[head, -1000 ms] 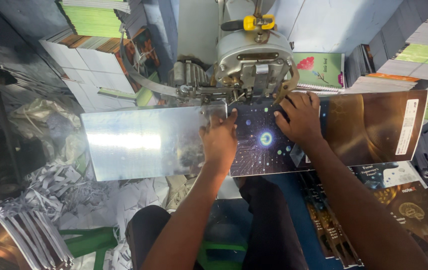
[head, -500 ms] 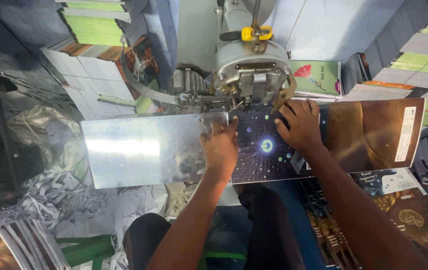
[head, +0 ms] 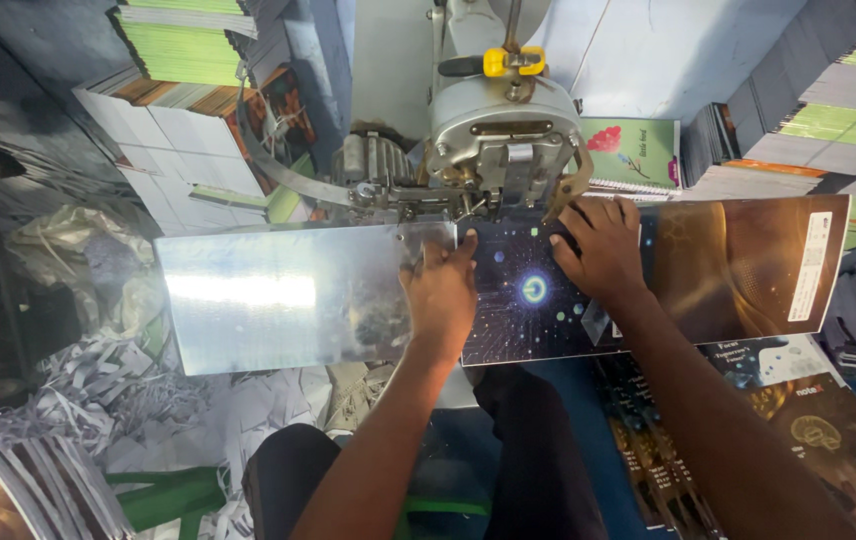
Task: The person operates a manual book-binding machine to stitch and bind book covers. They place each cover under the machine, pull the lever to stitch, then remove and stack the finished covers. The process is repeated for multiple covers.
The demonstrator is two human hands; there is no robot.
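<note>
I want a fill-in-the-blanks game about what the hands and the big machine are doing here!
1. Both hands press flat on a dark printed ____ with a glowing ring on it.
2. The left hand lies at the edge of a shiny ____ plate.
3. The right hand sits just below the grey machine head, which has a ____ clip on top.
4. Shredded ____ trimmings are heaped to the left.

Missing words: cover; metal; yellow; paper

Two hands flat on a dark cover at a stitching machine

The left hand (head: 440, 295) and right hand (head: 600, 250) press the cover (head: 688, 275) against the metal plate (head: 288, 300), under the machine head (head: 503, 130).
</note>
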